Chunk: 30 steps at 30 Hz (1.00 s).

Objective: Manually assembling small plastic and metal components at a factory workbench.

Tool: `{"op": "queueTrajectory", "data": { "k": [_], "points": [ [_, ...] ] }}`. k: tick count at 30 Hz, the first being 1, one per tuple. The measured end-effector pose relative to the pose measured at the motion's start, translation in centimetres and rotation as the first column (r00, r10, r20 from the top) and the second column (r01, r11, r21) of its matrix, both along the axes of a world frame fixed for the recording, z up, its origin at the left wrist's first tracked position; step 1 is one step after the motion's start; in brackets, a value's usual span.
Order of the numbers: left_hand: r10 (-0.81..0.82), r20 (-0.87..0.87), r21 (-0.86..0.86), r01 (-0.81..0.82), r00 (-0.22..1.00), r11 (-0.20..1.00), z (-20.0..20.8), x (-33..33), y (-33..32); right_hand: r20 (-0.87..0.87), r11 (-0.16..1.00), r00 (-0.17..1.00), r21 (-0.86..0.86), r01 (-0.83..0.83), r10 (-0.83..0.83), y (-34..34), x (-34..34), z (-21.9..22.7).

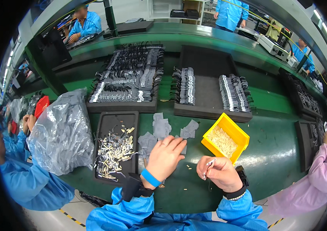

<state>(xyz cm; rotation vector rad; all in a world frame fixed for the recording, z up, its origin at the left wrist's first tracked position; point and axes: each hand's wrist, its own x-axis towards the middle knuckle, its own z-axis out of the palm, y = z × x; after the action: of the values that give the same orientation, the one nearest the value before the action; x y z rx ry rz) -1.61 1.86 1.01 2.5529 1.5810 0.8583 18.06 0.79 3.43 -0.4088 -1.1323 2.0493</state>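
My left hand lies palm down over loose grey fabric-like squares, its fingers stretched out and touching them. What is under the palm is hidden. My right hand is closed in a pinch on a small part with a thin dark wire; the fingers cover most of it. Just beyond the right hand stands a yellow bin of small cream pieces. Left of my left hand, a black tray holds a heap of small gold and white parts with dark wires.
A clear plastic bag of grey squares stands at the left. Two black foam trays hold rows of wired grey parts at the back. Co-workers sit close on both sides; a pink sleeve shows at right.
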Motion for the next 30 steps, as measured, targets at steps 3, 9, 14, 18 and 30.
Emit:
{"op": "queueTrajectory", "data": {
  "k": [3,9,14,18,30],
  "points": [
    [0.078,-0.082,0.037,-0.075,0.994,0.997,-0.9,0.1,0.0,0.037,0.996,0.996,0.052,0.076,-0.078,0.0,-0.5,0.4],
    [0.130,-0.092,0.036,-0.127,0.987,0.991,-0.6,0.1,0.3,-0.007,0.999,1.000,0.044,-0.014,0.014,0.3,0.2,-0.1],
    [0.125,-0.008,0.051,-0.125,0.992,0.991,-1.3,0.2,0.2,0.015,0.999,1.000,0.040,0.000,-0.001,-0.2,-0.7,-0.1],
    [0.044,-0.001,0.104,-0.044,0.999,0.994,-0.4,0.1,0.1,0.012,0.999,1.000,0.026,-0.022,0.021,-0.3,-0.8,-0.1],
    [0.124,0.451,0.071,-0.174,0.884,0.982,0.2,0.2,-0.3,-0.020,0.997,0.998,-0.046,-0.063,0.062,-0.1,-0.8,-0.4]
  ]
}}
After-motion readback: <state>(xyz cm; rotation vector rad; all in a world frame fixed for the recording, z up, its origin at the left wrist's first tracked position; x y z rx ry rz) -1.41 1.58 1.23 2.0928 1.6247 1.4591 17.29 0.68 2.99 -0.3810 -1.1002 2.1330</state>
